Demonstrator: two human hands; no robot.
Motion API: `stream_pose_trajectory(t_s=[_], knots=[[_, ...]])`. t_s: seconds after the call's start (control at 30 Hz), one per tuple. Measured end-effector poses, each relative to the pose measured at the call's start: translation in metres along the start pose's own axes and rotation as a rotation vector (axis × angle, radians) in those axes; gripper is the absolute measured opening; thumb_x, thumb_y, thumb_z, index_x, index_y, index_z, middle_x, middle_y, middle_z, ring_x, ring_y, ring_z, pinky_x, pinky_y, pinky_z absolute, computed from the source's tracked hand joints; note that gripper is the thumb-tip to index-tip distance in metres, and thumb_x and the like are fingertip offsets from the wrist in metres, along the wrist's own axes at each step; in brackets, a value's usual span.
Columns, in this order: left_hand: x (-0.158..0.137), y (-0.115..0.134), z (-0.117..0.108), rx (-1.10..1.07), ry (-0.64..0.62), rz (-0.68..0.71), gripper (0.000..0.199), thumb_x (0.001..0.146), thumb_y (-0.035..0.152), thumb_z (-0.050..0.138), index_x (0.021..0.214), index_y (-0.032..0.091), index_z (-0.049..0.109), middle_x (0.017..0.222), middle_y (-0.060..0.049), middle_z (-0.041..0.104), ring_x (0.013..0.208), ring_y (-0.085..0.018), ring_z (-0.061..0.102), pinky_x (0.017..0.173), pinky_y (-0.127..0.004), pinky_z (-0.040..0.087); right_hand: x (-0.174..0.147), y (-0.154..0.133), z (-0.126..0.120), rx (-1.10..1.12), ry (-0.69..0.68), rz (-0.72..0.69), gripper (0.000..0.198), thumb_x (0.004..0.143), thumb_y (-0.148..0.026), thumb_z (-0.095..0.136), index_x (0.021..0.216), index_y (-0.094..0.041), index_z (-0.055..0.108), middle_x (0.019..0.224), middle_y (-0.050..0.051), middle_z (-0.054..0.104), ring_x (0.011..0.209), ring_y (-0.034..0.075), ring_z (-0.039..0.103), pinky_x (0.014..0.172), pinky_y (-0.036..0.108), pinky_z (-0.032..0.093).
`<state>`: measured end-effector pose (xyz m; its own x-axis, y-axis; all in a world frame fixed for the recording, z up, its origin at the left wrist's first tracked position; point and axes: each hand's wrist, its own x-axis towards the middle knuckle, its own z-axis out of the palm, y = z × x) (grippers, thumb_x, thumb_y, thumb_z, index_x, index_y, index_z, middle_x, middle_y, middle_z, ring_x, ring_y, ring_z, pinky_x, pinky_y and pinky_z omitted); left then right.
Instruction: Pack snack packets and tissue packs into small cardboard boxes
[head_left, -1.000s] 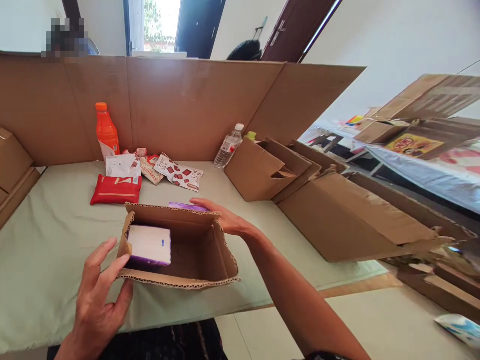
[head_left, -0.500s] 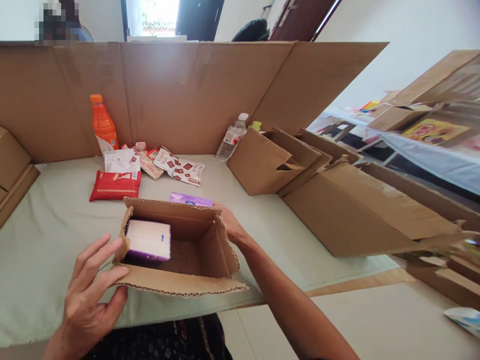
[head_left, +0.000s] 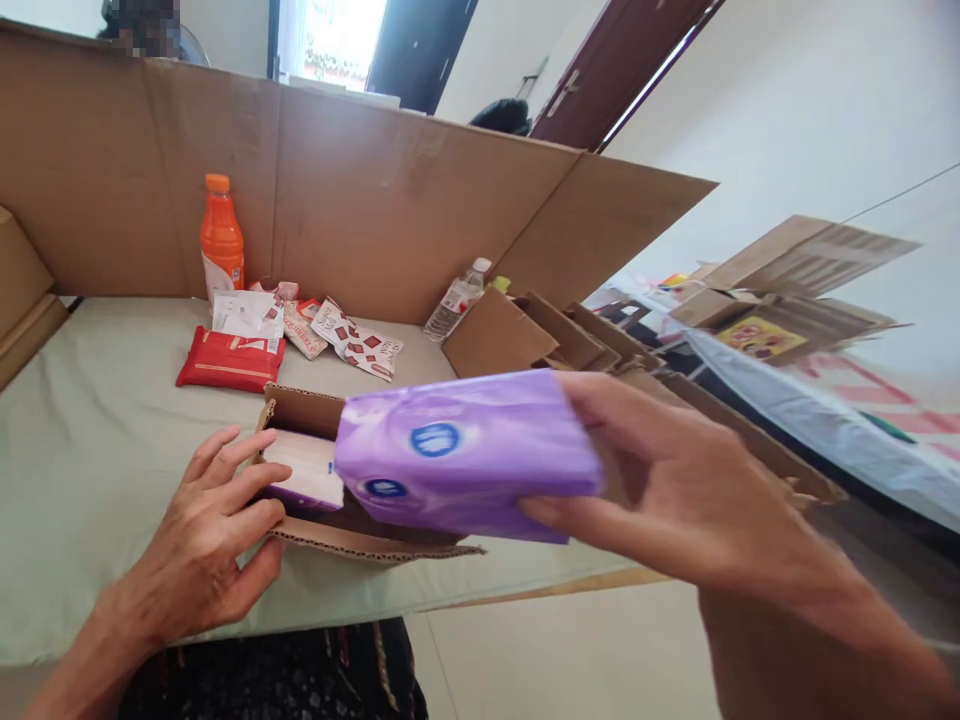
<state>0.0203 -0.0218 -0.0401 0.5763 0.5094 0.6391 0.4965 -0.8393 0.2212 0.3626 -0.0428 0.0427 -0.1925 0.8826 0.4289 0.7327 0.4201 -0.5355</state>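
Observation:
An open cardboard box [head_left: 300,405] stands near the front edge of the table. Inside it, at the left end, sits a purple tissue pack with its pale side [head_left: 304,465] up. My left hand [head_left: 217,525] is open, fingers spread over the box's left rim, fingertips resting against the pack inside. My right hand [head_left: 660,470] grips the right end of a second purple tissue pack [head_left: 465,455], thumb in front and fingers behind. This pack is held lengthwise over the box's right part and hides most of its inside. Blue oval logos show on its wrapper.
Farther back lie a red packet [head_left: 232,358], several snack packets [head_left: 360,340] and an orange bottle [head_left: 220,235]. A clear bottle [head_left: 456,300] leans beside open cardboard cartons [head_left: 495,330] at the right. A tall cardboard wall [head_left: 375,190] borders the table's back.
My right hand has brought the second tissue pack from behind the box up and over its opening. My left hand's fingers have shifted farther over the rim. The view has tilted.

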Motion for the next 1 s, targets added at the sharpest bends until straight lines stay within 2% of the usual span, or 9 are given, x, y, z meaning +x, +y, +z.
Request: stream_pose_trajectory(t_s=[0.1,0.23,0.5,0.6,0.67,0.77,0.83,0.9,1.0], knots=[[-0.002,0.002,0.000,0.025,0.013,-0.020,0.013,0.084,0.012,0.058,0.081,0.022,0.067,0.099,-0.005,0.072,0.125,-0.028,0.059,0.118,-0.056,0.038,0.019,-0.022,0.008,-0.361,-0.185,-0.125,0.050,0.072,-0.054,0.076,0.116,-0.033,0.067,0.094,0.007,0.075,0.081,0.031,0.070,0.071,0.045,0.056],[-0.004,0.005,0.000,0.035,0.028,-0.021,0.014,0.085,0.013,0.058,0.079,0.021,0.068,0.093,-0.005,0.067,0.117,-0.026,0.061,0.116,-0.053,0.041,0.042,-0.044,0.022,-0.660,-0.422,-0.188,0.024,0.074,-0.044,0.071,0.090,-0.027,0.068,0.075,0.007,0.070,0.070,0.028,0.065,0.075,0.044,0.050],[-0.007,0.004,0.003,0.014,0.009,-0.023,0.012,0.085,0.013,0.059,0.080,0.020,0.068,0.097,-0.006,0.066,0.115,-0.026,0.060,0.113,-0.055,0.044,0.076,-0.068,0.039,-0.707,-0.680,-0.264,0.017,0.071,-0.038,0.073,0.080,-0.026,0.068,0.067,0.006,0.068,0.065,0.026,0.065,0.067,0.038,0.048],[-0.007,0.004,0.004,0.002,0.018,-0.033,0.013,0.085,0.012,0.059,0.079,0.019,0.068,0.098,-0.007,0.065,0.116,-0.027,0.059,0.114,-0.054,0.043,0.080,-0.068,0.061,-0.736,-0.825,-0.240,0.018,0.073,-0.031,0.071,0.088,-0.022,0.070,0.076,0.009,0.072,0.072,0.029,0.069,0.065,0.038,0.049],[-0.007,0.004,0.005,0.002,0.033,-0.038,0.013,0.085,0.011,0.059,0.079,0.018,0.068,0.098,-0.007,0.065,0.116,-0.027,0.058,0.113,-0.054,0.043,0.076,-0.059,0.081,-0.728,-0.879,-0.203,0.023,0.075,-0.025,0.070,0.098,-0.018,0.071,0.089,0.013,0.075,0.083,0.031,0.071,0.070,0.038,0.052],[-0.008,0.003,0.005,-0.003,0.036,-0.045,0.014,0.086,0.011,0.058,0.080,0.018,0.068,0.099,-0.007,0.065,0.116,-0.027,0.058,0.111,-0.053,0.045,0.059,-0.035,0.105,-0.686,-0.870,-0.076,0.040,0.080,-0.023,0.070,0.118,-0.012,0.067,0.108,0.019,0.074,0.099,0.034,0.072,0.083,0.041,0.055],[-0.008,0.002,0.005,-0.018,0.024,-0.043,0.014,0.086,0.010,0.058,0.081,0.018,0.067,0.102,-0.008,0.066,0.118,-0.027,0.057,0.110,-0.051,0.046,0.045,-0.020,0.106,-0.598,-0.799,-0.034,0.056,0.083,-0.028,0.072,0.134,-0.009,0.059,0.125,0.022,0.069,0.111,0.035,0.069,0.092,0.045,0.056],[-0.011,0.001,0.005,-0.029,0.023,-0.041,0.013,0.086,0.009,0.058,0.084,0.018,0.066,0.113,-0.009,0.065,0.125,-0.028,0.055,0.110,-0.049,0.047,0.032,-0.012,0.095,-0.469,-0.650,-0.094,0.064,0.085,-0.031,0.073,0.143,-0.011,0.053,0.140,0.021,0.061,0.124,0.034,0.063,0.101,0.046,0.054],[-0.018,-0.001,0.006,-0.015,0.066,-0.072,0.019,0.088,0.005,0.056,0.099,0.018,0.066,0.143,-0.013,0.052,0.137,-0.029,0.047,0.112,-0.047,0.045,0.013,-0.007,0.063,-0.320,-0.273,-0.189,0.043,0.094,-0.029,0.063,0.136,-0.021,0.061,0.139,0.012,0.064,0.126,0.027,0.063,0.105,0.044,0.054]])
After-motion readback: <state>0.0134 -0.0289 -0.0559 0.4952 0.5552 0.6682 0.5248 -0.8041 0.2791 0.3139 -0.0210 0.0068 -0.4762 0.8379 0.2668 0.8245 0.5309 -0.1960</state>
